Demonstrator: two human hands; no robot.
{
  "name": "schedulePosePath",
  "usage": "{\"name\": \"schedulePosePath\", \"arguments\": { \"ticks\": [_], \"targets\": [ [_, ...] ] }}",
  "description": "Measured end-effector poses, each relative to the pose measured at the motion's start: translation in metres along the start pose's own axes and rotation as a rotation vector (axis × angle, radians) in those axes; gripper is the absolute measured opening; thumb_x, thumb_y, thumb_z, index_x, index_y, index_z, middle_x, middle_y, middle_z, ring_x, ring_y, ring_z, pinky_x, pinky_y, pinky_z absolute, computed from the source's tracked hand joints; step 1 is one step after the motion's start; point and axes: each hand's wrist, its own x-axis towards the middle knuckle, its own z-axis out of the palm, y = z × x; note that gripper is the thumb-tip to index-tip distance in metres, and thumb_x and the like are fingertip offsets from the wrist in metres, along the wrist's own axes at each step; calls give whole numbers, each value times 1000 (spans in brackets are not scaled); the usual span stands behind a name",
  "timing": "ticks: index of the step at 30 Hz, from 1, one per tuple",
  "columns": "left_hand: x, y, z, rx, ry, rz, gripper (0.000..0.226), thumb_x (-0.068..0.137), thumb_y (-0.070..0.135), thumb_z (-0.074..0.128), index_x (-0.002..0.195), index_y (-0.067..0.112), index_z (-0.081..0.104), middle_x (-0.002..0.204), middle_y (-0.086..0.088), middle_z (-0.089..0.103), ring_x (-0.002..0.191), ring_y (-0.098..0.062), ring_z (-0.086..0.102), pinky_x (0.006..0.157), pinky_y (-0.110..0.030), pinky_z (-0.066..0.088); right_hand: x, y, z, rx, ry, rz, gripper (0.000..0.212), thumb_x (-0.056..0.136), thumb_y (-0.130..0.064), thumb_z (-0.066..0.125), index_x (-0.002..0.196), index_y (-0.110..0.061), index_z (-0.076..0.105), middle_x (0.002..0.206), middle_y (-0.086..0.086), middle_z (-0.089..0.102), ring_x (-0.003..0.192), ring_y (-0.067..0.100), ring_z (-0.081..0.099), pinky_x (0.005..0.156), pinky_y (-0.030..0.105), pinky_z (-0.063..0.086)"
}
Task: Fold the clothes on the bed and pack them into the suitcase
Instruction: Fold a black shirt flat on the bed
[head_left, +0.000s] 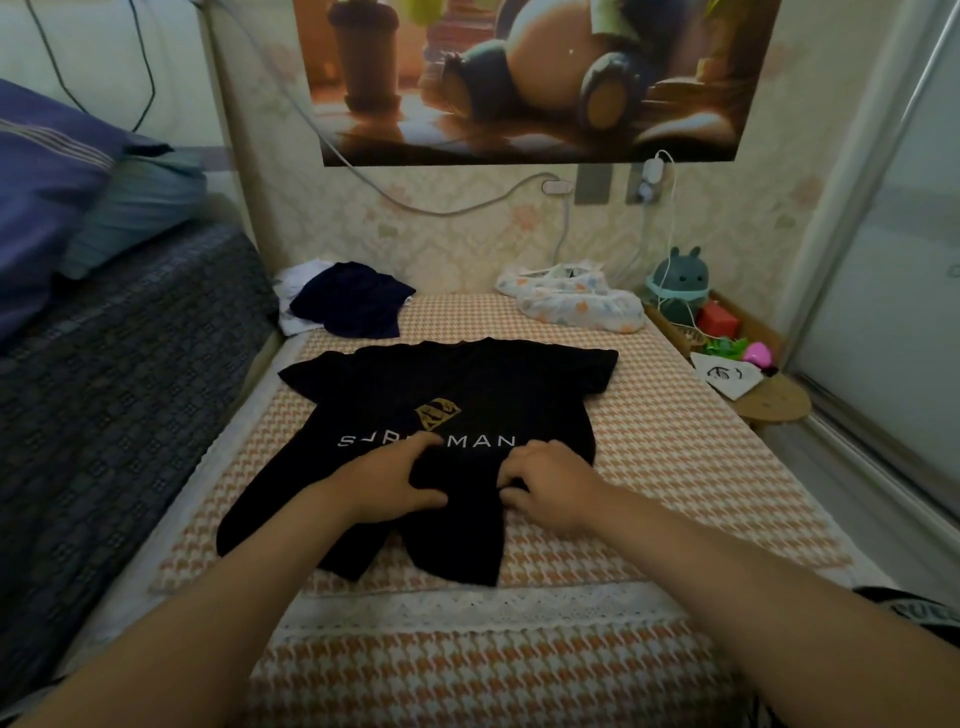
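The T-shirt (467, 374) is black, with a gold emblem and white lettering. The bed cover (649, 457) is orange-and-white houndstooth with a white lace band. A navy garment (348, 301) lies on a white garment (291, 319). The cloth (576, 304) is white with orange and blue spots. The blanket (114, 364) is grey-blue and woven-patterned, the pillow (41, 182) is purple with stripes, and the bunny figure (678, 280) is teal.

T-shirt (457, 395) flat on bed (675, 467), middle; clothes pile (348, 301) behind left, bundle (571, 301) behind right (near wall (441, 244)); stool (774, 400) right.
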Motion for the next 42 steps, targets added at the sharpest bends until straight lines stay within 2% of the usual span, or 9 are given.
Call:
{"name": "schedulePosePath", "arguments": {
  "ticks": [2, 7, 12, 17, 19, 22, 29, 32, 42],
  "targets": [
    [2, -5, -13, 128, -52, -63, 78, 69, 54, 77, 135, 36, 38, 122, 10, 56, 112, -13, 56, 96, -35, 50, 17, 11, -12, 58, 106, 106, 17, 94, -32, 56, 105, -27, 68, 107, -7, 68, 105, 17, 57, 90, 35, 46],
    [28, -11, -49, 330, -50, -148, 17, 80, 40, 72, 75, 32, 58, 89, 6, 60, 88, -17, 61, 79, -33, 53, 62, 48, -55, 183, 171, 461, 16, 96, -34, 54, 87, -29, 67, 94, -9, 66, 89, 15, 62, 75, 32, 51],
    [79, -24, -79, 86, 128, -368, 18, 90, 20, 66, 103, 9, 61, 97, -10, 65, 70, -23, 64, 52, -28, 50, 103, 78, -58, 194, 150, 657, 38, 96, -26, 53, 60, -13, 56, 59, 2, 55, 54, 22, 52, 52, 31, 43],
    [136, -42, -84, -229, 677, -83, 39, 90, 3, 61, 129, 8, 53, 131, -11, 54, 120, -27, 52, 95, -24, 38, 155, 105, -51, 693, 371, 1009, 30, 99, -21, 50, 99, 1, 70, 88, 13, 73, 80, 30, 71, 76, 44, 60],
    [148, -43, -74, -255, 621, 5, 60, 91, 2, 62, 144, 10, 37, 148, -9, 36, 136, -22, 35, 106, -20, 25, 159, 111, -40, 720, 339, 909, 49, 101, -25, 52, 146, -6, 43, 131, 11, 61, 115, 31, 62, 98, 42, 51],
    [152, -54, -50, -43, 510, 141, 56, 90, 7, 61, 142, 20, 43, 147, -5, 38, 135, -23, 37, 115, -34, 29, 149, 109, -15, 611, 37, 642, 73, 101, -20, 54, 159, -18, 9, 157, 8, 34, 138, 28, 41, 108, 35, 40],
    [109, -82, -6, 364, 169, 161, 58, 81, 33, 61, 137, 33, 46, 128, 9, 46, 112, -14, 45, 94, -29, 42, 120, 89, 0, 85, -266, 193, 78, 84, -48, 60, 154, -37, 26, 163, -1, 17, 149, 22, 17, 120, 40, 21],
    [109, -83, -7, 426, 237, 48, 58, 87, 13, 57, 140, 31, 42, 126, 3, 48, 111, -18, 48, 94, -30, 41, 113, 85, 6, -44, -354, 216, 77, 91, -26, 58, 156, -38, 19, 165, -4, 10, 150, 19, 16, 122, 33, 19],
    [92, -57, -34, 169, 113, -4, 33, 89, 11, 56, 117, 23, 68, 113, 5, 61, 102, -15, 57, 91, -25, 48, 88, 77, -20, -115, -315, 329, 38, 93, -2, 52, 127, -15, 65, 123, 5, 65, 115, 24, 59, 104, 34, 44]
  ]
}}
